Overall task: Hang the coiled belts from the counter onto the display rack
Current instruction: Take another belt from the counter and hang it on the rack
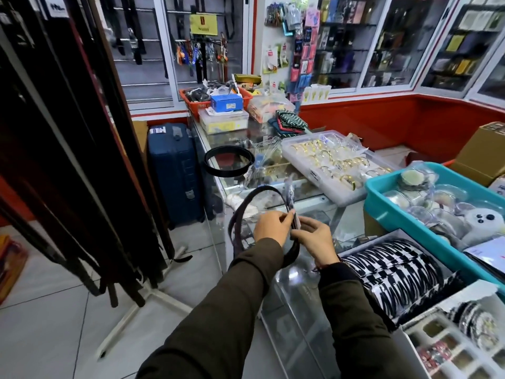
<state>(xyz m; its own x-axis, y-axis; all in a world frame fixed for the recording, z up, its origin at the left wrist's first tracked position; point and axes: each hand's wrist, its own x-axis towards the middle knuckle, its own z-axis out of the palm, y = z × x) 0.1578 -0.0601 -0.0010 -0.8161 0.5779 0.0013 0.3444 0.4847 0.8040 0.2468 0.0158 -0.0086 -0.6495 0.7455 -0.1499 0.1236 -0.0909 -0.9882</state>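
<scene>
A: Hands?

B: Both closed on one dark belt (247,206), held in the air over the near edge of the glass counter (300,192). Left hand (270,227) pinches it w/ thumb + fingers from the left, right hand (314,239) grips it from the right, hands nearly touching. Belt loops up and back down around them, loosely coiled. Buckle end sticks up above the fingers, blurred, can't tell more.

A: Other belts?

B: 2nd coiled belt (229,161) lies flat on the counter further back, left of the clear tray of bangles (332,162).

A: Rack?

B: Display rack (82,165) on the left, on a white floor stand, full of dark belts hanging straight down. Well apart from the hands.
</scene>
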